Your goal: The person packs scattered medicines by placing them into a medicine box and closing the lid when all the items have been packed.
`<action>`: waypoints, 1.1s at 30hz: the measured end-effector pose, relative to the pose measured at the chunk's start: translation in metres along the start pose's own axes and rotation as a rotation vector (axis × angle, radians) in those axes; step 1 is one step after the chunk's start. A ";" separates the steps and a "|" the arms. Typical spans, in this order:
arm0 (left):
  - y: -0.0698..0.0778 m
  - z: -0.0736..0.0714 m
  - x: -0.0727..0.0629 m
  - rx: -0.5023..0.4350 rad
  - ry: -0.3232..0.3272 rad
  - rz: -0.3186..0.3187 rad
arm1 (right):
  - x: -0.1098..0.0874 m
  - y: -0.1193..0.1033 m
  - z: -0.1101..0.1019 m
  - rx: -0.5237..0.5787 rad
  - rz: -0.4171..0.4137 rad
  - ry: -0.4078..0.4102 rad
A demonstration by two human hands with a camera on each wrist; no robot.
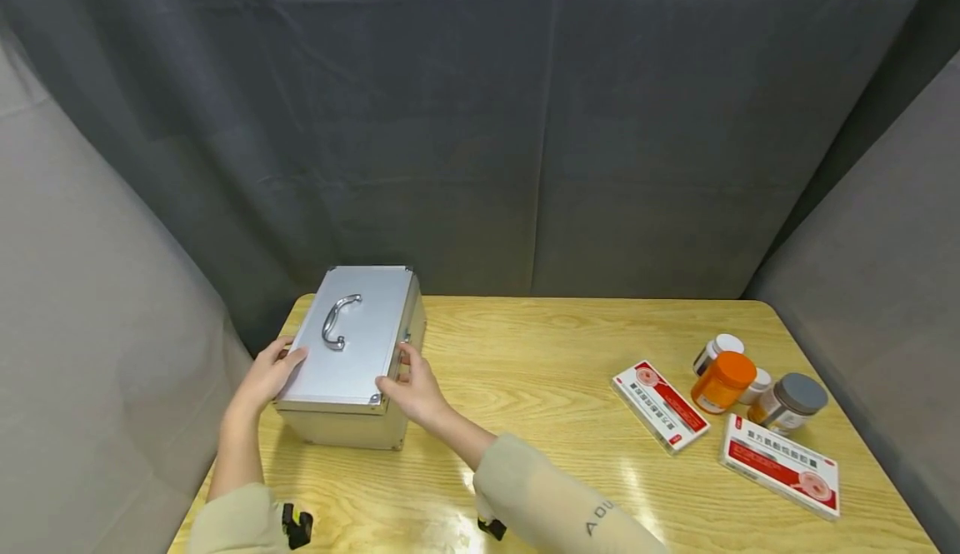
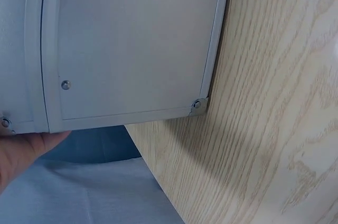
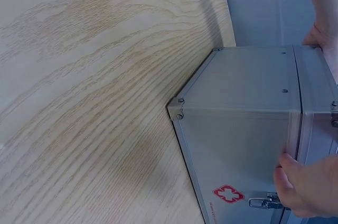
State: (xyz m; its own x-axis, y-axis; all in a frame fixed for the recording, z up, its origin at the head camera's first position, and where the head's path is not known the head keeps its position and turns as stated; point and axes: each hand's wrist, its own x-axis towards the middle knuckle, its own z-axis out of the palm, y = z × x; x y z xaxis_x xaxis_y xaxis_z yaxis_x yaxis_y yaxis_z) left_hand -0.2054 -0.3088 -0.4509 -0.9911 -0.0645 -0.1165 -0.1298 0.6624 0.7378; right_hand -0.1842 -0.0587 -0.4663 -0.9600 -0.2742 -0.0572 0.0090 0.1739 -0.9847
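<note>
A silver metal first-aid box (image 1: 352, 383) stands on the left part of the table, its lid down and a curved handle (image 1: 328, 326) on top. My left hand (image 1: 264, 376) grips the lid's left edge near the front corner, thumb on top. On the opposite side, my right hand (image 1: 417, 391) holds the lid edge with its thumb on the rim. In the right wrist view its fingers curl beside a metal latch (image 3: 265, 201), near a red cross mark (image 3: 228, 193). Fingertips of the left hand are hidden behind the box.
At the right of the wooden table (image 1: 525, 371) lie two red-and-white medicine boxes, one (image 1: 662, 406) behind the other (image 1: 782, 466). Behind them stand an orange bottle (image 1: 723, 382), a grey-capped jar (image 1: 789, 404) and two white-capped bottles. Dark curtain (image 1: 480, 162) hangs at the back.
</note>
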 end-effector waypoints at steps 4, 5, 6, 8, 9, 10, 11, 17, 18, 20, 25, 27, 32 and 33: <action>0.003 0.004 0.002 0.001 -0.002 0.003 | -0.002 0.001 -0.004 0.000 -0.009 0.020; 0.004 0.005 0.002 0.005 -0.001 0.001 | -0.003 0.002 -0.005 0.000 -0.011 0.023; 0.004 0.007 0.003 0.006 -0.004 0.000 | -0.004 0.002 -0.006 -0.001 -0.012 0.025; 0.006 0.009 0.004 0.004 -0.007 0.002 | -0.006 0.002 -0.008 -0.001 -0.016 0.032; 0.006 0.010 0.005 0.001 -0.007 0.002 | -0.006 0.002 -0.009 -0.002 -0.018 0.034; 0.007 0.011 0.006 -0.003 -0.007 0.005 | -0.007 0.002 -0.010 -0.005 -0.020 0.037; 0.007 0.012 0.006 -0.004 -0.006 0.005 | -0.007 0.002 -0.011 -0.007 -0.021 0.041; 0.013 0.017 0.005 -0.019 -0.011 0.016 | -0.009 0.006 -0.016 0.002 -0.026 0.056; 0.014 0.017 0.005 -0.024 -0.012 0.019 | -0.010 0.006 -0.017 0.007 -0.028 0.056; 0.015 0.019 0.004 -0.036 -0.014 0.015 | -0.011 0.007 -0.018 0.015 -0.032 0.053; 0.018 0.023 0.004 -0.045 -0.021 -0.001 | -0.016 0.007 -0.022 0.015 -0.029 0.047; 0.019 0.025 0.005 -0.042 -0.023 -0.001 | -0.020 0.000 -0.025 0.020 -0.026 0.048; 0.024 0.028 0.007 -0.043 -0.036 0.007 | -0.040 -0.031 -0.035 0.050 -0.028 0.057; 0.024 0.029 0.007 -0.045 -0.038 0.007 | -0.043 -0.036 -0.037 0.055 -0.029 0.057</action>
State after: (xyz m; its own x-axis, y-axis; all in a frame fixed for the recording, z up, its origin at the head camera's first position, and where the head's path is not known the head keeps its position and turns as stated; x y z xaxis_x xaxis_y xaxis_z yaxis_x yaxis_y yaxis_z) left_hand -0.2149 -0.2715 -0.4529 -0.9902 -0.0312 -0.1359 -0.1251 0.6286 0.7676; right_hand -0.1531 -0.0183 -0.4220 -0.9745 -0.2236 -0.0209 -0.0050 0.1144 -0.9934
